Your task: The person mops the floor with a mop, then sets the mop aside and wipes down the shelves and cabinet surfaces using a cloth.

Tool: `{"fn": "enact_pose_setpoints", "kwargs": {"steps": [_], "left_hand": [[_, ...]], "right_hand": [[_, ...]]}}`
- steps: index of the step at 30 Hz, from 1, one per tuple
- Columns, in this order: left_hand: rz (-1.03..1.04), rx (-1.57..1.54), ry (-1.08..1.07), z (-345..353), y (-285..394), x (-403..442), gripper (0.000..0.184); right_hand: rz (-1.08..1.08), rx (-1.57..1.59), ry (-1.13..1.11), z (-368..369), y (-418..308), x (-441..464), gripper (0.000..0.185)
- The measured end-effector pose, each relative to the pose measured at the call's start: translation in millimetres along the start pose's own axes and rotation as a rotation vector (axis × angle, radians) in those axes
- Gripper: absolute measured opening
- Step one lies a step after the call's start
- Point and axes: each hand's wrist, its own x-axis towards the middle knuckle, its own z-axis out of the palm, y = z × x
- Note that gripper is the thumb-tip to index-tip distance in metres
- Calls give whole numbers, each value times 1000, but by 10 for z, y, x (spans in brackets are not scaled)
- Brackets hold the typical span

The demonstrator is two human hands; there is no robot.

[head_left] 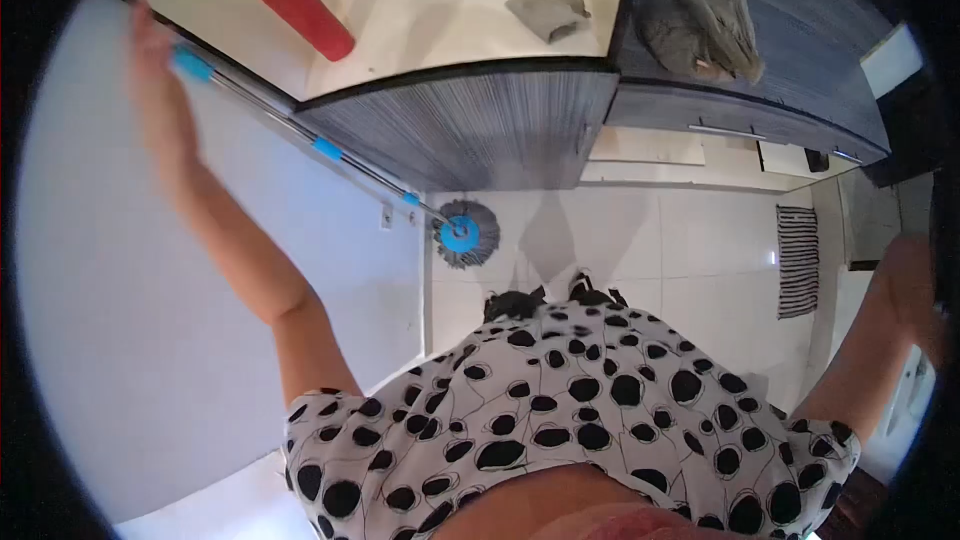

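- Head view: left hand (pixel 155 55), upper left of the frame, blurred near the mop's (pixel 460 233) handle end; finger spread cannot be told.
- Right hand (pixel 915 305), right edge, blurred, partly in shadow; grip cannot be told.
- Mop slants from upper left to centre-left floor (pixel 610 235).
- Red cylinder (pixel 306 14), grey cloth (pixel 550 16): top.
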Motion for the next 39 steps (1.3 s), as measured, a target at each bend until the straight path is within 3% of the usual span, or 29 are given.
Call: {"fn": "enact_pose_setpoints", "kwargs": {"steps": [1, 4, 7, 11, 17, 22, 23, 29, 34, 37, 38, 39], "left_hand": [[114, -335, -75, -73, 418, 174, 51], [559, -665, -287, -264, 1366, 81, 49], [899, -718, -437, -266, 1838, -230, 47], [1099, -666, -461, -226, 2051, -393, 45], [1268, -590, -404, -187, 2077, -498, 44], [1230, -621, -324, -153, 1867, -585, 43], [1257, -603, -338, 68, 2152, -481, 43], [1312, -570, -174, -68, 2303, -492, 44], [1324, -563, 76, -103, 2207, -440, 46], [1282, -664, 302, -48, 1825, -500, 29], [1300, -768, 173, -253, 1631, -594, 30], [1209, -915, -278, -210, 1491, -503, 32]], "right_hand": [[-15, -2, -12, 16, -1, 22, 37], [-55, 6, -33, 0, 13, 62, 36], [-85, 5, -54, 15, 1, 113, 36], [-140, -15, -89, 67, -7, 152, 36], [-260, -42, -138, 121, -41, 89, 36], [-239, -43, -152, 300, 63, 47, 36], [-252, -54, -122, -51, 109, -36, 36], [-337, -45, -80, -93, 74, 63, 36], [-406, -46, -21, -76, 74, 140, 36], [-443, -52, 49, -44, 129, 161, 36], [-443, -56, 103, -25, 162, 145, 36], [-438, -54, 185, -72, 192, 60, 36]]}}
